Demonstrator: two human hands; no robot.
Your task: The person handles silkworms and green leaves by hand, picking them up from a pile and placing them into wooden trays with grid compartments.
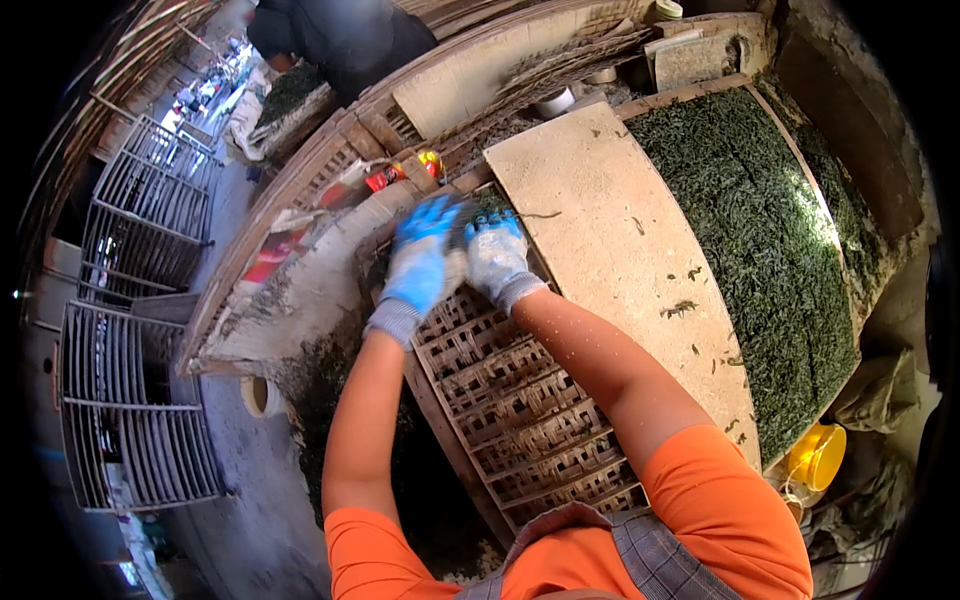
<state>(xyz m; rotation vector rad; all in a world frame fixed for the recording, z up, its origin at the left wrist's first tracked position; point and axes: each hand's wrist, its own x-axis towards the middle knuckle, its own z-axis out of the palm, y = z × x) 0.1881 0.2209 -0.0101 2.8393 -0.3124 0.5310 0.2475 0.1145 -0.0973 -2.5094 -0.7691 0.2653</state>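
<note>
Both my hands wear blue-and-white work gloves with grey cuffs and are side by side at the far end of a slatted wooden lattice rack (520,400). My left hand (418,262) is smeared by motion, so its fingers cannot be read. My right hand (497,255) has its fingers curled together, and what they grip, if anything, is hidden. Dark green leaves (487,197) lie just beyond its fingertips. A blurred dark patch shows between the hands. Right of the rack lies a pale flat board (610,210) with scattered leaf bits.
A broad bed of dark green leaves (740,220) spreads right of the board. A yellow bucket (817,457) stands at the lower right. Metal racks (140,400) stand on the left floor. Another person in dark clothing (350,45) is at the upper left. A red-and-yellow packet (385,178) sits near my hands.
</note>
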